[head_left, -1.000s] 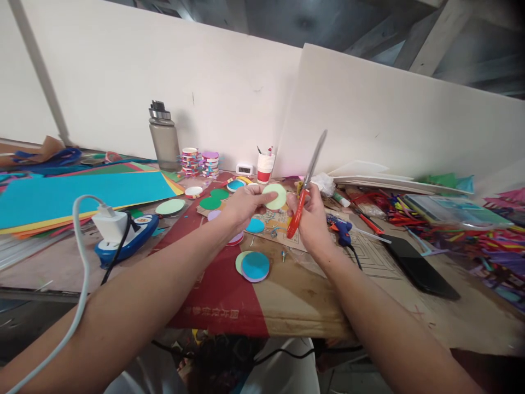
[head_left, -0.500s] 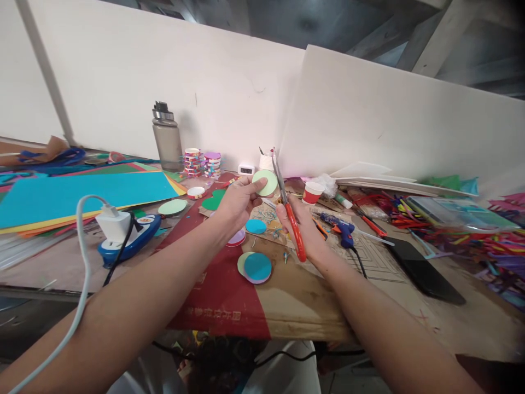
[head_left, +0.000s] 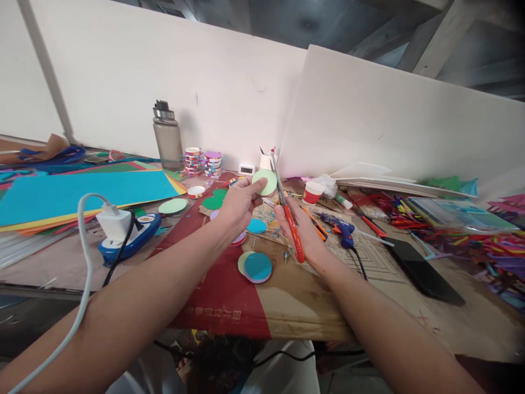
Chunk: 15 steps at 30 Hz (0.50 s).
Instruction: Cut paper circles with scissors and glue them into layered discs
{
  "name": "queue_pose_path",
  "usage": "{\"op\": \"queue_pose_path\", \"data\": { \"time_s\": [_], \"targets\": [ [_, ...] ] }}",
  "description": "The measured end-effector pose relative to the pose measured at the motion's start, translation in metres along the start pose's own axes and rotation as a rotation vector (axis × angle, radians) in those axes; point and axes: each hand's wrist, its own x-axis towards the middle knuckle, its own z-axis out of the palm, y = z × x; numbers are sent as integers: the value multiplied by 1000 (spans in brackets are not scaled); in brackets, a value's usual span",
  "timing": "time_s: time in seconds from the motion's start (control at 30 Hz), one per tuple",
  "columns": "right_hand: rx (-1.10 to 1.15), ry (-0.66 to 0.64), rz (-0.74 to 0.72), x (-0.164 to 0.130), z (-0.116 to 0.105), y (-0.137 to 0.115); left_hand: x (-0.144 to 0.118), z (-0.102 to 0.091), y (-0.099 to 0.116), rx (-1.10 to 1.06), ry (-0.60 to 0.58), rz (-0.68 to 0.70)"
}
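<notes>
Between thumb and fingers, my left hand (head_left: 241,201) pinches a light green paper circle (head_left: 266,183) upright above the table. My right hand (head_left: 301,221) is wrapped round the red handles of a pair of scissors (head_left: 293,230), whose blades point up and away beside the circle's right edge. Whether the blades touch the paper I cannot tell. Below my hands a blue paper circle (head_left: 259,267) lies over a pale green one, with a lilac edge beneath. Another small blue circle (head_left: 256,226) rests on the cardboard between my wrists.
On the left are a power strip (head_left: 131,241) with a white charger, and coloured paper sheets (head_left: 90,194). A bottle (head_left: 167,137) stands behind, near stacked paper rings (head_left: 192,161). To the right lie a blue glue gun (head_left: 343,230), a phone (head_left: 424,271) and a red-and-white paper cup (head_left: 313,192).
The scissor blades have shifted slightly left, closer to the edge of the green circle. My left hand's hold on the circle looks the same.
</notes>
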Motion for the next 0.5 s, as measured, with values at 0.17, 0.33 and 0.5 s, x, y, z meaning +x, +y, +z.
{"op": "queue_pose_path", "data": {
  "time_s": [0.17, 0.33, 0.5],
  "targets": [
    [-7, 16, -15, 0, -1, -1, 0, 0, 0, -16, -4, 4],
    [33, 8, -6, 0, 0, 0, 1, -1, -1, -22, -6, 13],
    [55, 38, -12, 1, 4, 8, 1, 0, 0, -32, -7, 3]
  ]
}}
